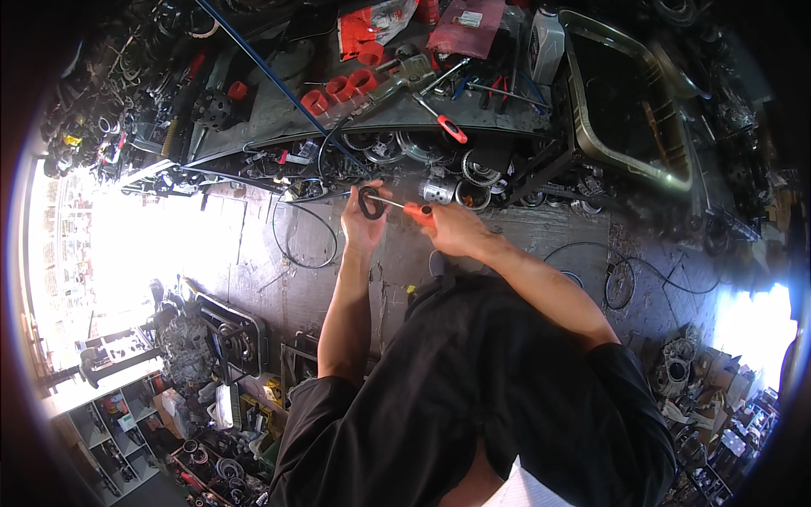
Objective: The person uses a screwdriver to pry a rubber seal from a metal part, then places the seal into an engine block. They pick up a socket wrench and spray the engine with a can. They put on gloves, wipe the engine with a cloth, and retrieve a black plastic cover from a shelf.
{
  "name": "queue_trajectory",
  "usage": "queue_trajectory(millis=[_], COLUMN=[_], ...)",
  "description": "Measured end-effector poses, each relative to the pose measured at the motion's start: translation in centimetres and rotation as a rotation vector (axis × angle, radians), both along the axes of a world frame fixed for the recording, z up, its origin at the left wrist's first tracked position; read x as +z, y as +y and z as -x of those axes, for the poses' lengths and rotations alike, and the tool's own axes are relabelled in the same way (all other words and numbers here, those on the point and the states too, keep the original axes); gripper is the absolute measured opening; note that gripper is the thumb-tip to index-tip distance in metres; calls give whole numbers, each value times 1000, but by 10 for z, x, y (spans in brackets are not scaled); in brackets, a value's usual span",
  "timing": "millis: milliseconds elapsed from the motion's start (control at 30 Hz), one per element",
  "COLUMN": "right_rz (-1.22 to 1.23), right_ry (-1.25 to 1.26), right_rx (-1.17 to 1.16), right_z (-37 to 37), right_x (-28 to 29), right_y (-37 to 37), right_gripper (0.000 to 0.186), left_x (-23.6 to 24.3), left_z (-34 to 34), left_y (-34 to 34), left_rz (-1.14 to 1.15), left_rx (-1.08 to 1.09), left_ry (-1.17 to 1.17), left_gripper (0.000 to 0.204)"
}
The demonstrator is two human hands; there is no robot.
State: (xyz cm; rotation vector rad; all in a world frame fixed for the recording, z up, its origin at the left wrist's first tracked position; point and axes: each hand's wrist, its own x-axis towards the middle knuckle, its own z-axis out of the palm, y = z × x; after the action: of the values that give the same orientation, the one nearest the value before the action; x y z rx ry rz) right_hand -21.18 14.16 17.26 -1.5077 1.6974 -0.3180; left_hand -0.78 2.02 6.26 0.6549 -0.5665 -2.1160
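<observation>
My left hand point(361, 220) holds a dark ring point(368, 211) upright, with its fingers curled about it. My right hand point(456, 230) grips the red handle of a screwdriver point(421, 212). Its thin metal shaft points left and reaches the inside of the ring; I cannot make out exactly where the tip touches. Both hands are in front of the workbench's edge, over the floor. Just behind them, below the bench top, sit metal ring parts point(473, 193) and a silver cylinder point(435, 190).
The cluttered bench point(283, 101) carries red cups point(338, 89), a red-handled tool point(453, 128), a bottle point(545, 44) and a deep metal tray point(676, 173). A blue rod point(262, 63) slants across it. Cables point(306, 262) lie on the floor. Engine parts point(186, 346) crowd both lower sides.
</observation>
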Motion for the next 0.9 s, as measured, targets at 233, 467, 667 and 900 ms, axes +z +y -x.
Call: queue_trajectory(millis=[233, 467, 667, 900], right_rz=[1, 23, 40, 26], right_ry=[89, 115, 88, 45], right_rx=[-45, 58, 21, 33], right_z=[2, 5, 3, 2], right_x=[-4, 0, -2, -7], right_y=[0, 9, 12, 13], right_gripper=[42, 32, 33, 34], left_x=[-2, -2, -6, -6], left_z=[-2, -9, -12, -9], left_y=[-4, -9, -12, -11], left_rz=[22, 5, 22, -4], left_rx=[-21, 28, 1, -23], left_ry=[52, -6, 78, 122], left_gripper=[53, 51, 50, 51])
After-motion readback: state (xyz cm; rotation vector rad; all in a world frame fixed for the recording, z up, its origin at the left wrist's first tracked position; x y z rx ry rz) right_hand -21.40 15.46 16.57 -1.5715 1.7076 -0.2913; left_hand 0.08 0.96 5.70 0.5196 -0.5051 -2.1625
